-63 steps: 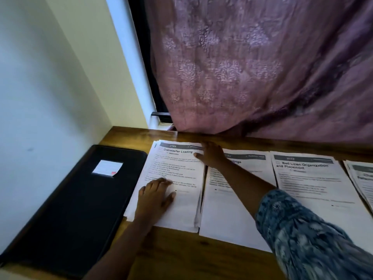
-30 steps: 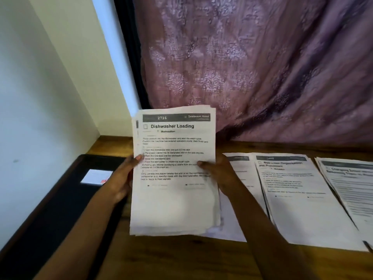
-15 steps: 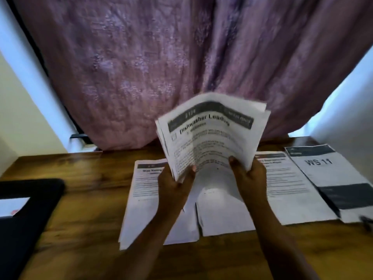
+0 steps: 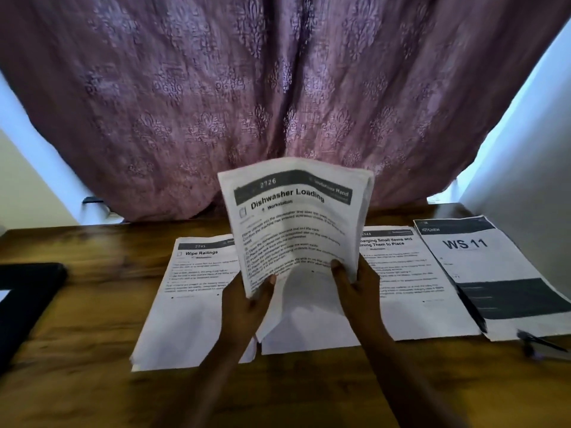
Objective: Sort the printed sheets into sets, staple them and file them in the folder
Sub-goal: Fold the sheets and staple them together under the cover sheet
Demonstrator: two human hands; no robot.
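I hold a stack of printed sheets headed "Dishwasher Loading" (image 4: 293,223) upright above the wooden table (image 4: 92,350). My left hand (image 4: 247,304) grips its lower left edge, and my right hand (image 4: 355,288) grips its lower right edge with the thumb on the front page. The stack bows outward in the middle. Flat on the table lie a "Wipe Railings" pile (image 4: 191,298) at left, a pile about small items (image 4: 411,279) at right and a "WS 11" sheet (image 4: 482,267) far right. The black folder (image 4: 24,301) lies at the left edge.
A purple patterned curtain (image 4: 278,88) hangs behind the table's far edge. A dark object, perhaps a stapler or a pen (image 4: 540,344), lies blurred near the right edge. Another pile lies on the table beneath the held stack, mostly hidden. White walls stand on both sides.
Both hands lifted the Dishwasher Loading stack off the table's left side and carried it to the middle. The view swung right, so the folder now sits at the left edge.
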